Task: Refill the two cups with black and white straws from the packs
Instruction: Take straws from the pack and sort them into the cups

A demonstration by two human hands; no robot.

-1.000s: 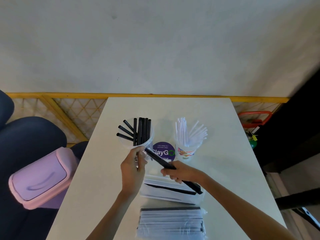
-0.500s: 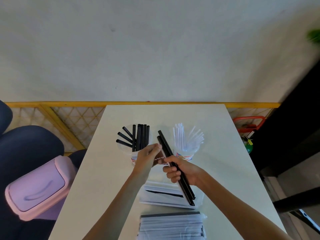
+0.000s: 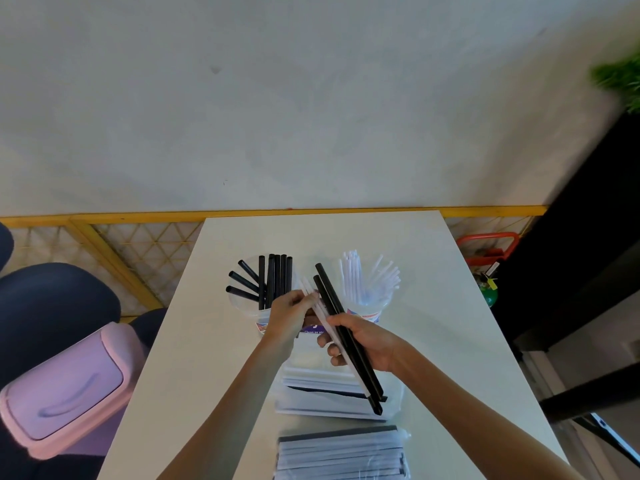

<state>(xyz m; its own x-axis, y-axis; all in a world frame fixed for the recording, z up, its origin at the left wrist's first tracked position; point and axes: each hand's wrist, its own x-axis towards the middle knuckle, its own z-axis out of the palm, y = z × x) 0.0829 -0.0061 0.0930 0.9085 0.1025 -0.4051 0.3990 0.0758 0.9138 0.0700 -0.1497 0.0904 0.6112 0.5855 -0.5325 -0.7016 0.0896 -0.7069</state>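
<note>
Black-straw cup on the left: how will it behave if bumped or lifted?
Probably light: the cup looks like thin clear plastic. Likely top-heavy, since the black straws stand well above its rim and several lean left, so a push up high might tip it. The straws sit loose and fanned, so they would probably shift when it is lifted.

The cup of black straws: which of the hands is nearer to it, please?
Left. The left hand overlaps the black-straw cup at its near right; the right hand, gripping black straws, is farther right.
</note>
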